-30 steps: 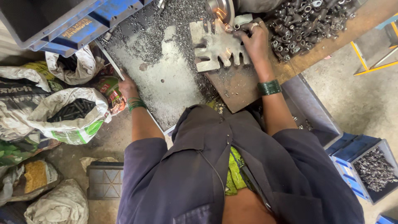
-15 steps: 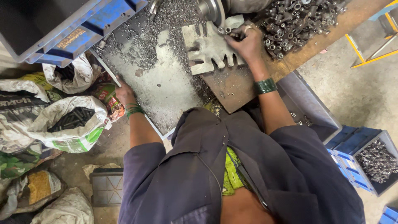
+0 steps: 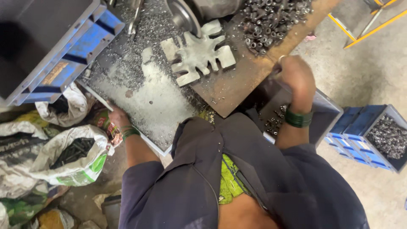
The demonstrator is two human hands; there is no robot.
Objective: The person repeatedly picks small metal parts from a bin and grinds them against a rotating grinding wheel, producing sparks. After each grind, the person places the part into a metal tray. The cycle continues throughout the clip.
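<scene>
My right hand (image 3: pixel 296 76), with a green bangle at the wrist, is curled into a fist at the right edge of the rusty work plate (image 3: pixel 237 85). It hovers over a grey bin (image 3: pixel 326 114) of small metal parts; anything inside the fist is hidden. A grey star-shaped metal jig (image 3: pixel 197 53) lies on the plate to its left, beside a machine wheel (image 3: pixel 184 17). My left hand (image 3: pixel 116 118) rests at the left edge of a shavings-covered metal tray (image 3: pixel 157 101), against a colourful bag, with its fingers out of sight.
A heap of dark metal nuts (image 3: pixel 271 21) covers the plate's far end. A blue crate (image 3: pixel 63 46) stands at upper left. White sacks, one holding black rods (image 3: pixel 76 154), crowd the floor on the left. Blue bins of small parts (image 3: pixel 381 135) stand at right.
My right hand has left the star-shaped jig and swung right and back, over the grey bin. My left hand has stayed at the tray's edge. The view has shifted.
</scene>
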